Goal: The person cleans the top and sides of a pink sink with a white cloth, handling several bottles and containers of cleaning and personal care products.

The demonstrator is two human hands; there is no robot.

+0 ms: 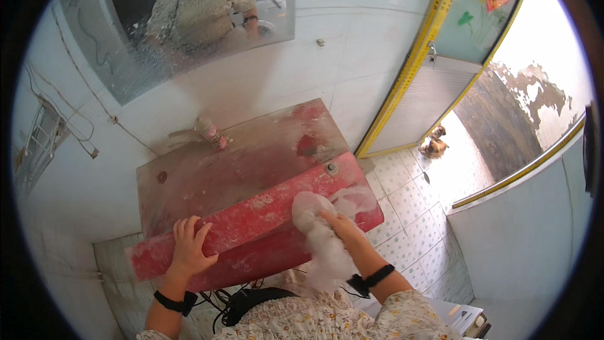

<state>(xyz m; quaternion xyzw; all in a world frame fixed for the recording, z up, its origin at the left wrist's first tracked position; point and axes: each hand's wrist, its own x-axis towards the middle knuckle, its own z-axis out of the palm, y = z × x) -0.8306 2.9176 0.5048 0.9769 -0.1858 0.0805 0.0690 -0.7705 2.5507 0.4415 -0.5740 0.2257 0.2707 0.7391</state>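
Note:
A long red panel (270,204), dusty and scuffed, lies slantwise over the near part of a dusty red-brown table (214,157). My left hand (190,249) grips the panel near its left end, fingers over the top face and thumb spread towards the right. Farther right, my right hand (343,230) is closed on a crumpled, whitish, see-through plastic bag (314,220), which rests against the panel and hangs down its near side. A small round dark fitting (331,167) sits near the panel's right end. My right fingertips are partly hidden in the bag.
A pinkish bottle-like container (214,135) stands at the table's back edge by the wall. Above hangs a mirror (270,12). A yellow-framed door (409,75) stands open at right, with a small brown animal (434,146) on the tiled floor (409,214). Black cables (217,302) hang near my body.

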